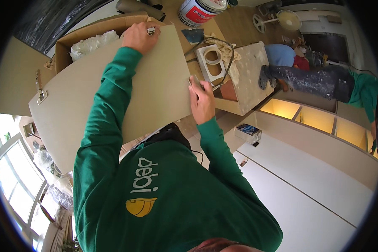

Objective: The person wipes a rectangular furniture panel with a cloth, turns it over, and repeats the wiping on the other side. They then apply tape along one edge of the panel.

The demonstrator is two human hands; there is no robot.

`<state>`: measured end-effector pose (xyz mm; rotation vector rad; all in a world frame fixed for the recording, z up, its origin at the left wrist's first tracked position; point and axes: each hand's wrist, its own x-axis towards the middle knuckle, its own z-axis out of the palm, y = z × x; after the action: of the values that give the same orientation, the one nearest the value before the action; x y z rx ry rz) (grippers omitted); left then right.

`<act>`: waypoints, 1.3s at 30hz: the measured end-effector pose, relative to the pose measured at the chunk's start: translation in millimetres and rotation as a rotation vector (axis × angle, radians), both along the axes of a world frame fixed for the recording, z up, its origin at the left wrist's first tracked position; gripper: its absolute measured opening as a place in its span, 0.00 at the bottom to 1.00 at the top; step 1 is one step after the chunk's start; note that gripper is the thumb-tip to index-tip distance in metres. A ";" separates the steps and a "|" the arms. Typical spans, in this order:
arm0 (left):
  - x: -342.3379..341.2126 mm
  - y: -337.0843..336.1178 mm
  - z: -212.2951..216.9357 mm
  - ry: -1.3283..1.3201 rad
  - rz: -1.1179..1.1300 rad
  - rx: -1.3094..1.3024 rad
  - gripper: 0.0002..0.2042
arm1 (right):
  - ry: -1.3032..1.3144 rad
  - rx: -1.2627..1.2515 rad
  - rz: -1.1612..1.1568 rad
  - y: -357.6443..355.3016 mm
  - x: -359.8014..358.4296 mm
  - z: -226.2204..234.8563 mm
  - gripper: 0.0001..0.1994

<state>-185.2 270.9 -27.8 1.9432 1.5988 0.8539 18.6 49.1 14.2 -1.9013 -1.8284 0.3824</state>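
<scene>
A large beige panel, like a cabinet door (pixel 159 84), spans the space in front of me. A metal hinge (pixel 42 96) sits at its left end. My left hand (pixel 139 38) is closed in a fist on the panel's far part, and a small object with a pale rectangular end (pixel 150 31) pokes out of it; the rest is hidden. Beside the panel's right edge, my right hand (pixel 203 101) is closed. Its fingers pinch something thin and greyish, too hidden to name. Whether that hand also touches the panel edge, I cannot tell.
A cardboard box (pixel 63 54) with clear plastic stands beyond the panel. Farther right are a bucket (pixel 193 17), a white frame with round openings (pixel 205 53), a cable and a stained board (pixel 254 80). Another person (pixel 323 82) is at far right, near lit niches (pixel 315 119).
</scene>
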 end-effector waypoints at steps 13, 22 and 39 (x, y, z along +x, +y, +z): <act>-2.5 0.4 -7.6 -0.013 -0.015 -0.008 0.12 | -0.026 0.058 0.058 -9.0 6.9 -6.5 0.17; -0.7 0.4 1.5 0.004 -0.012 -0.094 0.13 | 0.006 0.024 0.017 -0.9 5.0 -8.8 0.18; -0.3 4.3 -22.4 -0.029 -0.006 0.084 0.12 | 0.074 -0.019 -0.031 -23.8 2.2 -3.4 0.18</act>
<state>-185.5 275.2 -50.2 1.9817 1.5633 0.9567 20.8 25.3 10.8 -1.8998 -1.7517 0.4547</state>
